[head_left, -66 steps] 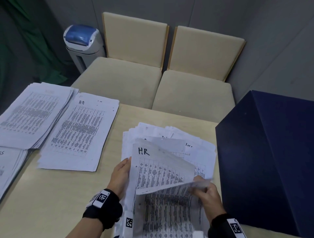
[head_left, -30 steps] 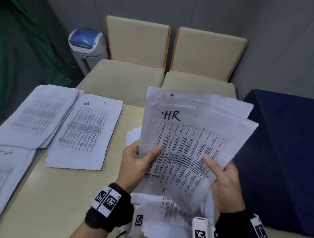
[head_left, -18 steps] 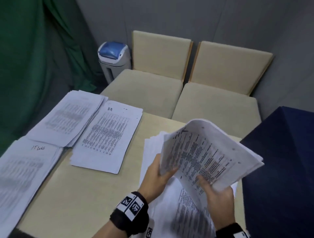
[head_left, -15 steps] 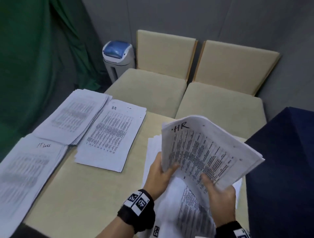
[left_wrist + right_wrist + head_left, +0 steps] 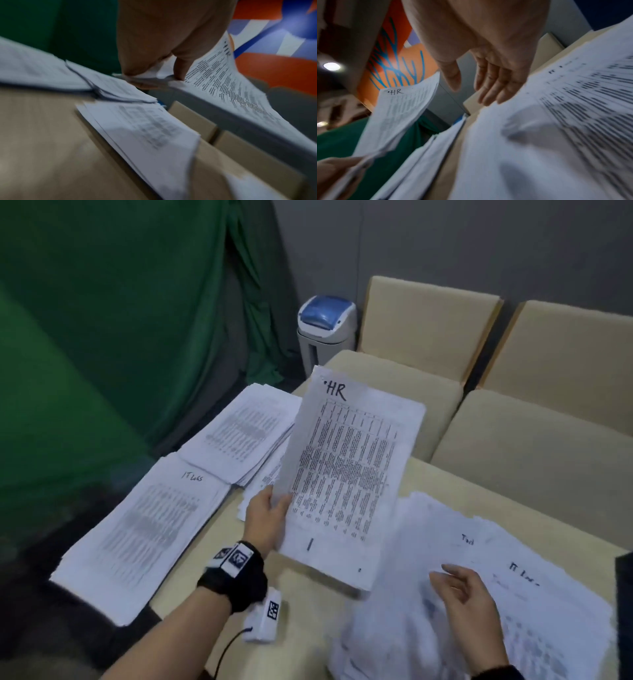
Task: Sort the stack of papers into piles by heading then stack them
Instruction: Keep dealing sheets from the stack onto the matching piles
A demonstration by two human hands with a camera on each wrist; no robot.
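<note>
My left hand grips the left edge of a thin bundle of "HR" sheets, held tilted above the table. Under it lies the HR pile, mostly hidden. To its left sit an "IT Logs" pile and another pile behind it. My right hand hovers open, fingers straight, just over the loose unsorted stack, whose top sheet reads "IT Logs".
The wooden table ends at two beige chairs behind it. A white bin with a blue lid stands by a green curtain. A dark blue box edge is at the right.
My right hand has let go of the HR bundle and dropped over the unsorted stack. My left hand alone has carried the bundle left, over the HR pile.
</note>
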